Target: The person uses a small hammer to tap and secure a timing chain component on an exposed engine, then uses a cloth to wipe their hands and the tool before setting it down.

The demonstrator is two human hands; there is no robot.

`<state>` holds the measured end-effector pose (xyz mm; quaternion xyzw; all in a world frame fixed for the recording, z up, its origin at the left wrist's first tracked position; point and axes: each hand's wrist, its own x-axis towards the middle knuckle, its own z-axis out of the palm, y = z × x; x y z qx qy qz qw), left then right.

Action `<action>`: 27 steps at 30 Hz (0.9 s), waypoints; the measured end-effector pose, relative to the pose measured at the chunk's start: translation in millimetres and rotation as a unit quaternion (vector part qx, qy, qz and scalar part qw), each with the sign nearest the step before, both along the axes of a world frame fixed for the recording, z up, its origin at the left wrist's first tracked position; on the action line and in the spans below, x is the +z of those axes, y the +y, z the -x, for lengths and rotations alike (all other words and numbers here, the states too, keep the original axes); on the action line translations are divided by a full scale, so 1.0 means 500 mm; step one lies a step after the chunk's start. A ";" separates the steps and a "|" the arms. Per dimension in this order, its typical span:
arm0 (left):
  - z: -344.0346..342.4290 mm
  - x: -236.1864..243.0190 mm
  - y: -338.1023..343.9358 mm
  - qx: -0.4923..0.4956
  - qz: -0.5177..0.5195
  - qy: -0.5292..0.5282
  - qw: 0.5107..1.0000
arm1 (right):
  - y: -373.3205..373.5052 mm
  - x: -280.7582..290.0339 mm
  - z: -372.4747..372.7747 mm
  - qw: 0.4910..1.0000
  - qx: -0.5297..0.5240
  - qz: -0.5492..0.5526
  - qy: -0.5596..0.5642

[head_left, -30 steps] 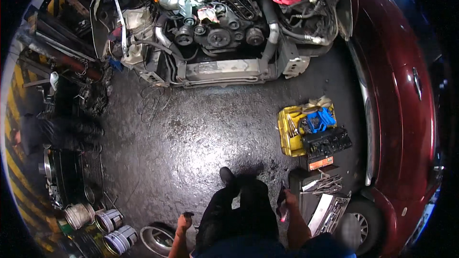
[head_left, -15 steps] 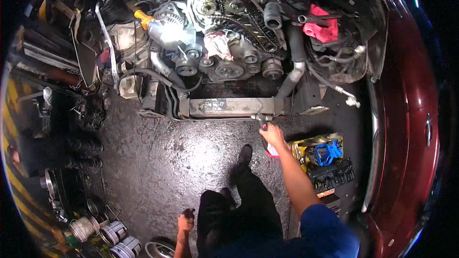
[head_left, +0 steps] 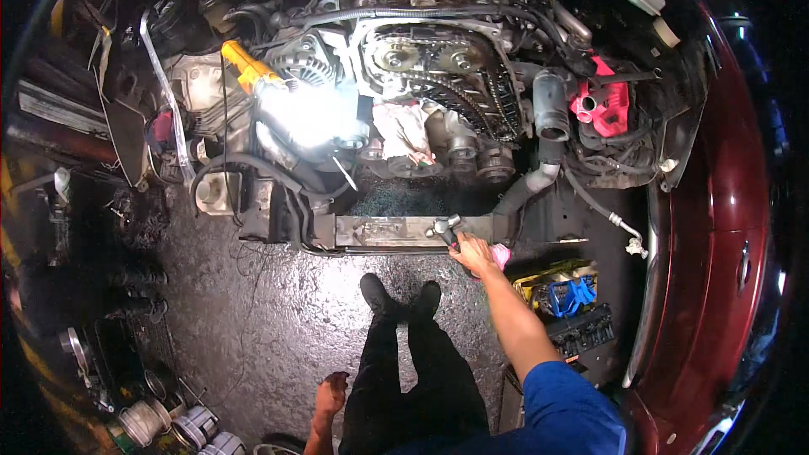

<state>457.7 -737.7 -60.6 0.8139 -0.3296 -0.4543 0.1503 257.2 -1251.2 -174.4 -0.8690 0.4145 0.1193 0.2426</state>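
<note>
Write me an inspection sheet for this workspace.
Surface: dark floor, shiny under the light.
Job's things: hammer in the right hand; pink cloth at the same hand.
Clutter: yellow tray and blue container at right; buckets at lower left.
Hands: right hand closed around the hammer; left hand curled, contents unclear.
Cables: dark cord hanging near the lit lamp.
Surroundings: opened engine ahead; red car at right; another person at left.

Shows a dark red car (head_left: 716,232) along the right side. Has pale buckets (head_left: 194,428) grouped at lower left.
</note>
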 end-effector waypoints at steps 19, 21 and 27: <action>-0.142 0.074 -0.299 -0.037 0.056 0.025 0.997 | 0.120 0.136 -0.094 0.964 -0.198 0.033 -0.175; -0.116 0.113 -0.385 0.029 0.120 0.081 0.989 | 0.189 0.151 -0.092 0.956 -0.169 -0.062 -0.231; -0.038 0.229 -0.550 0.010 0.328 0.110 0.938 | 0.359 0.434 -0.170 0.925 -0.132 -0.116 -0.337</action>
